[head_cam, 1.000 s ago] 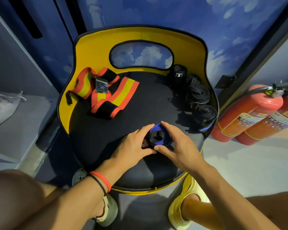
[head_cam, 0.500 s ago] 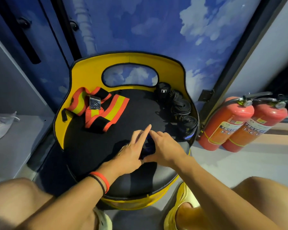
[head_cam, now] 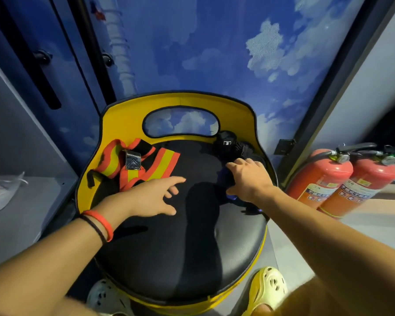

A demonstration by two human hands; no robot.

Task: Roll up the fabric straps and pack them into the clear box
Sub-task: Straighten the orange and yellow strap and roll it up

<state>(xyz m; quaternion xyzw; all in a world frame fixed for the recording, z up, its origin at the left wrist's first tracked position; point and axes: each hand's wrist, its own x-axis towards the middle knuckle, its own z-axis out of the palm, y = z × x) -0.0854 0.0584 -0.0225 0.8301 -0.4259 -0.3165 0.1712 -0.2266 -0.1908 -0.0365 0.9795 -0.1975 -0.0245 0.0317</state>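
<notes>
A black-and-blue rolled strap sits at the right side of the black stool seat, and my right hand grips it between thumb and fingers, next to the other black rolled straps along the yellow backrest. My left hand hovers with its fingers spread over the seat, just right of the unrolled orange-and-yellow straps lying at the back left. No clear box is in view.
Two red fire extinguishers stand on the floor right of the stool. A grey shelf with a white bag is on the left. A blue cloud-patterned wall rises behind the yellow backrest.
My right hand has carried the rolled strap from the seat's front middle to the right, beside the other rolls. My left hand has let go and moved left toward the orange straps.
</notes>
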